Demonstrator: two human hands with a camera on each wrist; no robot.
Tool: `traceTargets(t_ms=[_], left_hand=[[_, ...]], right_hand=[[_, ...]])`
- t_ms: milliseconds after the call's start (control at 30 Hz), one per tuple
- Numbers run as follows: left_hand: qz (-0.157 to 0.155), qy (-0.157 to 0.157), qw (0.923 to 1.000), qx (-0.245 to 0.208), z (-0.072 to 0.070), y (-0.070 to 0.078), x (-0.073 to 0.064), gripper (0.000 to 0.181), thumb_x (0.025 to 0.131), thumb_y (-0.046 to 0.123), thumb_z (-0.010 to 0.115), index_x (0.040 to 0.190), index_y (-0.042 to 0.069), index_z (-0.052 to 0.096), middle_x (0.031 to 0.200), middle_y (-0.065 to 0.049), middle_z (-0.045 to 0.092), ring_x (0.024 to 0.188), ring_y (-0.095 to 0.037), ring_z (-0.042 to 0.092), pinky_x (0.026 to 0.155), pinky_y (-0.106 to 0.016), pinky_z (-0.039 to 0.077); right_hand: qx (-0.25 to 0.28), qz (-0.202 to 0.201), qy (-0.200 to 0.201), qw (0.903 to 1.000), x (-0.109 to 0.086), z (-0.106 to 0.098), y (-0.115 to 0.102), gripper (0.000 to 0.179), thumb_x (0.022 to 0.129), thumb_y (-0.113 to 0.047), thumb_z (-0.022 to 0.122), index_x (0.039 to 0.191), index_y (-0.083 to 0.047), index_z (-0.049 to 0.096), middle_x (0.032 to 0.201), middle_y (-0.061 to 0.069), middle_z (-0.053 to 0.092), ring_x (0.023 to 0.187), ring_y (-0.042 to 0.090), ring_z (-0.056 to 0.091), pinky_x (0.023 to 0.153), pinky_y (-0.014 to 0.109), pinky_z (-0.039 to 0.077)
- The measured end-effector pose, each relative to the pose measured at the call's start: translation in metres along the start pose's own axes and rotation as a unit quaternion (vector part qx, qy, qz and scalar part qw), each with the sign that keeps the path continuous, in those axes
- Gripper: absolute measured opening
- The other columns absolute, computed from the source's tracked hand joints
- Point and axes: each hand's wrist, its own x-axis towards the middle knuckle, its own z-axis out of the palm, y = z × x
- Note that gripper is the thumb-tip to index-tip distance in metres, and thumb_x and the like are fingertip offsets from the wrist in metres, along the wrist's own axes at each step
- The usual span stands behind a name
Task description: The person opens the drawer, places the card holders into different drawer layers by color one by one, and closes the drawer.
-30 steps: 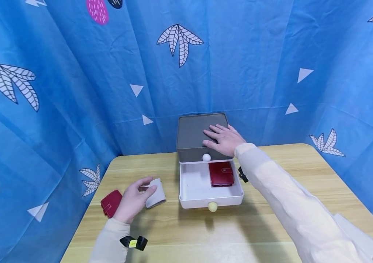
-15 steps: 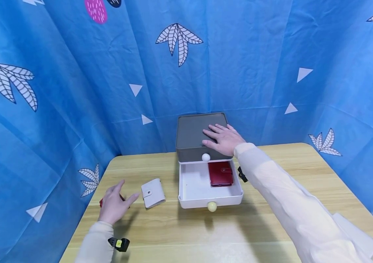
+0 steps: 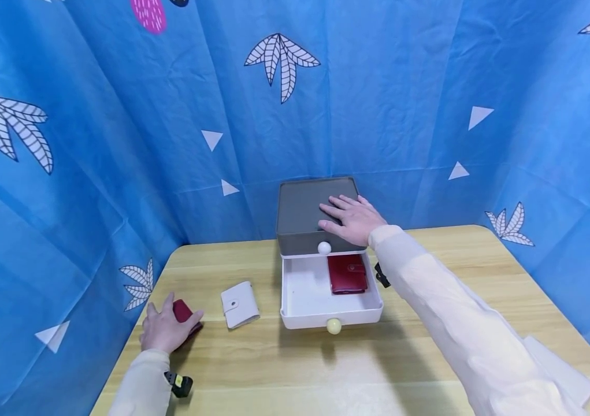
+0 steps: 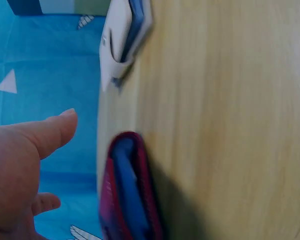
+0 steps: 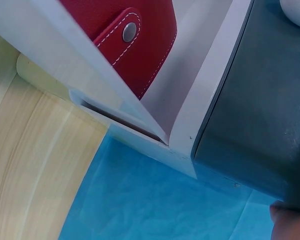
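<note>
My left hand (image 3: 163, 330), fingers spread, is over a dark red snap wallet (image 3: 182, 312) at the table's left. In the left wrist view the thumb and fingers stand apart from that wallet (image 4: 130, 192), which sits on the wood with its edge toward the camera. A white snap wallet (image 3: 240, 305) lies just to the right. My right hand (image 3: 353, 221) rests flat, fingers straight, on the grey top of a small drawer box (image 3: 302, 208). Its lower white drawer (image 3: 302, 292) is pulled out and holds another red wallet (image 3: 347, 274) on the right side.
The upper drawer has a white round knob (image 3: 324, 248), the lower one a pale yellow knob (image 3: 333, 326). A blue patterned curtain (image 3: 388, 115) hangs behind and beside the wooden table (image 3: 242, 375). A white flat item (image 3: 560, 370) lies at the right, partly under the right sleeve.
My left hand has moved left from the white wallet to the red one, its fingers spreading. The white wallet stays on the table. My right hand has not moved on the box.
</note>
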Motion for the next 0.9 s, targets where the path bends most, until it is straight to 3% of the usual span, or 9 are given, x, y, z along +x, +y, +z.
traceTargets(t_ms=[200, 500, 667, 900], left_hand=[[-0.025, -0.012, 0.9996, -0.01, 0.007, -0.011, 0.008, 0.101, 0.083, 0.063, 0.06, 0.153, 0.006, 0.015, 0.145, -0.044, 0.002, 0.118, -0.065, 0.025, 0.088, -0.076, 0.029], [-0.05, -0.037, 0.998, -0.001, 0.014, -0.021, 0.016, 0.104, 0.081, 0.071, 0.054, 0.153, 0.008, 0.014, 0.13, -0.046, 0.017, 0.11, -0.058, 0.03, 0.086, -0.073, 0.032], [-0.051, -0.053, 0.9972, 0.015, 0.017, -0.02, 0.017, 0.106, 0.081, 0.075, 0.049, 0.153, 0.007, 0.012, 0.13, -0.047, 0.021, 0.115, -0.06, 0.025, 0.088, -0.073, 0.031], [-0.029, -0.044, 0.9984, 0.021, 0.022, -0.015, 0.011, 0.102, 0.084, 0.071, 0.051, 0.152, 0.004, 0.015, 0.135, -0.047, 0.018, 0.121, -0.061, 0.022, 0.093, -0.072, 0.028]], right_hand=[[-0.006, -0.001, 0.001, 1.0, 0.002, 0.001, 0.0, 0.077, 0.088, -0.078, 0.019, 0.151, -0.034, 0.028, 0.158, -0.002, 0.022, 0.146, 0.021, 0.012, 0.116, 0.048, 0.001], [-0.006, 0.002, 0.001, 1.0, 0.002, -0.001, -0.002, 0.077, 0.088, -0.078, 0.019, 0.151, -0.035, 0.027, 0.158, -0.002, 0.021, 0.147, 0.02, 0.011, 0.117, 0.048, 0.0], [-0.003, 0.001, 0.002, 1.0, 0.001, -0.002, -0.002, 0.075, 0.09, -0.076, 0.022, 0.151, -0.033, 0.028, 0.158, -0.001, 0.022, 0.146, 0.021, 0.012, 0.116, 0.049, 0.001], [-0.008, 0.002, 0.001, 1.0, -0.001, -0.003, -0.001, 0.073, 0.091, -0.074, 0.022, 0.151, -0.033, 0.028, 0.158, -0.001, 0.022, 0.147, 0.021, 0.012, 0.117, 0.048, 0.001]])
